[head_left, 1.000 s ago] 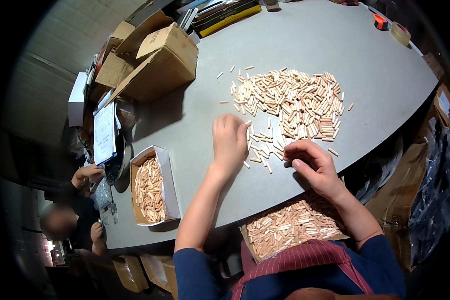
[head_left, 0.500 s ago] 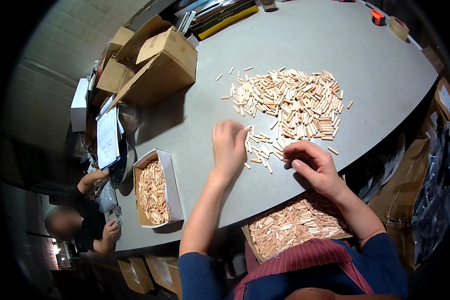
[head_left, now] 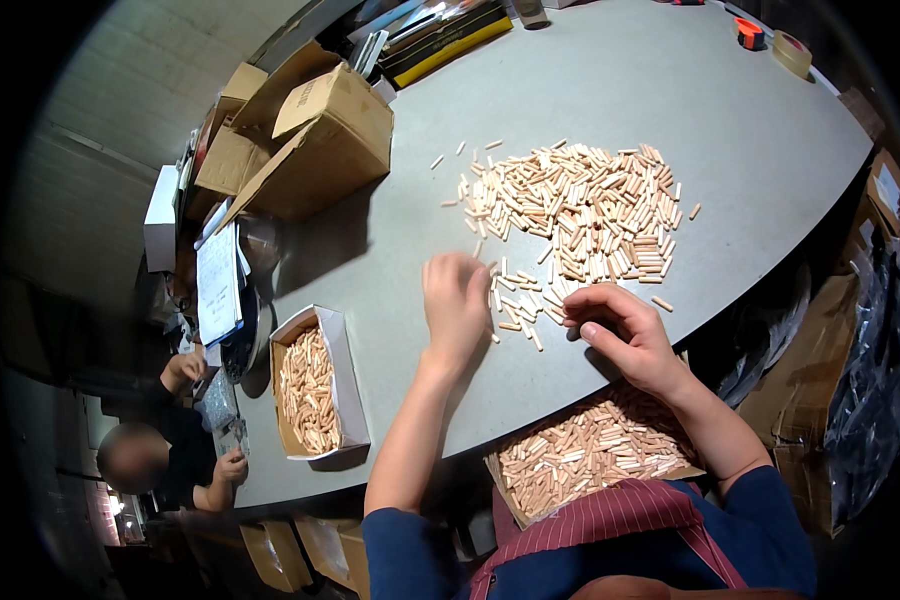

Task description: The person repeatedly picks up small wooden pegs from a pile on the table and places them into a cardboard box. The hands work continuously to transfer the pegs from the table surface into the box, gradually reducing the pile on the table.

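Place: I'm in a workshop
Worktable: wooden dowels heaped before me
Left of worktable: a co-worker
Right of worktable: cardboard box, plastic film

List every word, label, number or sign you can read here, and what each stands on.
Nothing is clear enough to quote.
Cardboard box: short print on a flap, blurred.
White sheet: lines of writing, too small to read.
Pale label at far right: too small to read.
Wooden pegs: no print to be seen.
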Demonstrator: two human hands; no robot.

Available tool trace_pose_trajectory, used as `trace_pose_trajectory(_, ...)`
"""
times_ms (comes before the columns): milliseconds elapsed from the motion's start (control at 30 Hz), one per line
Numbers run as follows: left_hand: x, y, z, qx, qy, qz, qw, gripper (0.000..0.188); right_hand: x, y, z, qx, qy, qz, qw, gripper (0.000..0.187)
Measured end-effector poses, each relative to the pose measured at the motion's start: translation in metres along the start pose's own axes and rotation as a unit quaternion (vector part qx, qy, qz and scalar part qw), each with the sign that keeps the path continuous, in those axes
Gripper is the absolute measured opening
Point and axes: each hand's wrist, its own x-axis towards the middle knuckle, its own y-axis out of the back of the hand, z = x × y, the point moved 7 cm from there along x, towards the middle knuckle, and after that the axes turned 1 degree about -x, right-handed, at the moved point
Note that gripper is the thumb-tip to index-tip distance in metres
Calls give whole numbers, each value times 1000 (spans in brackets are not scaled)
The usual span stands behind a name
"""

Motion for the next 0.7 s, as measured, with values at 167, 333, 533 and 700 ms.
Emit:
trace_pose_trajectory(167,-22,-10,61,-241,95,-57,964,8,-1,-1,4,15,-20,27,999,29)
trace_pose_trajectory(333,-36,-22,92,-254,41,-94,962,12,-1,3,4,-5,-26,35,999,23)
trace_pose_trajectory(533,-46,-22,94,-273,67,-97,955,13,-2,2,0,-5,-41,22,999,19)
trace_pose_trajectory(700,-49,-15,97,-290,73,-95,950,13,-4,0,4,86,-63,1,994,17)
